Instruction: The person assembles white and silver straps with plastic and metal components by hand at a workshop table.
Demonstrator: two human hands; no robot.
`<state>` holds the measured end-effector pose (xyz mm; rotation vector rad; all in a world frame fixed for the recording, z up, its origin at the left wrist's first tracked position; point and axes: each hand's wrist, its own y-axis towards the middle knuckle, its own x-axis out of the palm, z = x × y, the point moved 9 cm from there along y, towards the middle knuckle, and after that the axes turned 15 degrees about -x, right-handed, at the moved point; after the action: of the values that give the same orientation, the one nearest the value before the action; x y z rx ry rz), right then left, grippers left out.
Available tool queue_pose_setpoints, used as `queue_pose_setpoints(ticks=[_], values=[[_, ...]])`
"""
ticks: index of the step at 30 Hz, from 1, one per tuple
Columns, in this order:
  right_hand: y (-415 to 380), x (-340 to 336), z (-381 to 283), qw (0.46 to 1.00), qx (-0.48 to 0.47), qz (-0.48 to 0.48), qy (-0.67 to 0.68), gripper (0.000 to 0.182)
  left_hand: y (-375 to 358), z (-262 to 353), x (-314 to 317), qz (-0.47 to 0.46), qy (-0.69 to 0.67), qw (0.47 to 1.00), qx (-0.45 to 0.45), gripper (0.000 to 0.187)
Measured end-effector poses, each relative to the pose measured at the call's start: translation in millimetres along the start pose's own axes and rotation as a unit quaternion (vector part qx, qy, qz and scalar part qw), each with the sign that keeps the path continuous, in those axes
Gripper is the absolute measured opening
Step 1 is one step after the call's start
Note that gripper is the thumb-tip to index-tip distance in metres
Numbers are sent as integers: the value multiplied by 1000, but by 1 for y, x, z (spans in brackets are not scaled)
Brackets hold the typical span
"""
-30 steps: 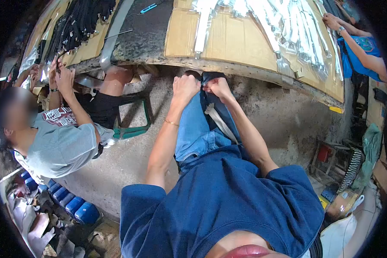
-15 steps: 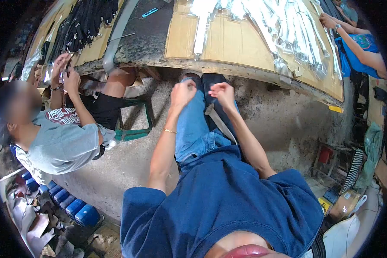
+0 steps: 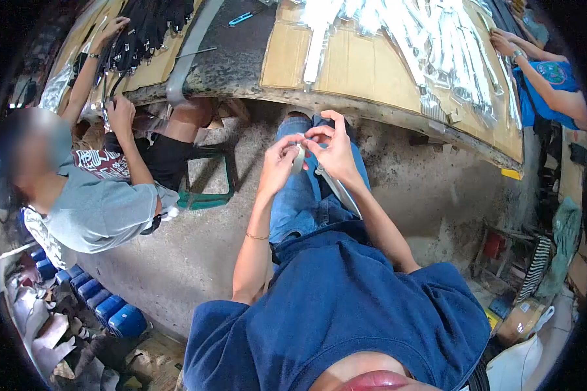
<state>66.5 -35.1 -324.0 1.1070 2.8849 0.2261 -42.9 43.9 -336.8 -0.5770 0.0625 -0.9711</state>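
Observation:
Above my lap my two hands meet at a pale strap end (image 3: pixel 299 158), narrow and curled. My left hand (image 3: pixel 280 161) pinches it between thumb and fingers. Close against it, my right hand (image 3: pixel 332 151) has thumb and fingertips at the strap's top, with one finger raised. A longer pale strap length (image 3: pixel 339 190) lies across my thigh beneath the right wrist; whether it joins the held end is hidden by the hand.
Ahead is a worktable with a cardboard sheet (image 3: pixel 359 68), plastic-wrapped straps (image 3: pixel 460 62), black straps (image 3: pixel 143 39) and a blue cutter (image 3: pixel 240 19). A co-worker (image 3: pixel 104 202) sits at left by a green stool (image 3: pixel 205 199). Another person's arm (image 3: pixel 544 81) reaches in at right.
My hands have come together, and the pale strap end now shows between them. The left co-worker's one arm has stretched out toward the black straps.

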Motion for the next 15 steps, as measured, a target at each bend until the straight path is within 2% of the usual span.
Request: queue_pose_setpoints(ticks=[3, 7, 9, 11, 12, 14, 15], values=[[-2, 3, -19, 997, -42, -23, -65, 62, -12, 0, 4, -5, 14, 1000, -5, 26], [-7, 2, -33, 990, -36, -33, -129, 59, -22, -4, 5, 9, 66, 998, 0, 29], [-13, 5, -37, 990, -6, -41, -135, 56, -26, -9, 8, 2, 65, 998, -14, 36], [-17, 7, -31, 988, -31, -43, -145, 51, -36, -1, 5, 44, 60, 996, 41, 47], [-19, 10, -33, 987, -50, -49, -144, 49, -39, 0, 4, 49, 71, 996, 36, 57], [-25, 16, -34, 986, -69, -58, -143, 47, -41, 0, -2, 73, 74, 994, 42, 54], [-27, 16, -40, 984, -110, -41, -134, 45, -42, 0, -7, 96, 78, 991, 46, 51]])
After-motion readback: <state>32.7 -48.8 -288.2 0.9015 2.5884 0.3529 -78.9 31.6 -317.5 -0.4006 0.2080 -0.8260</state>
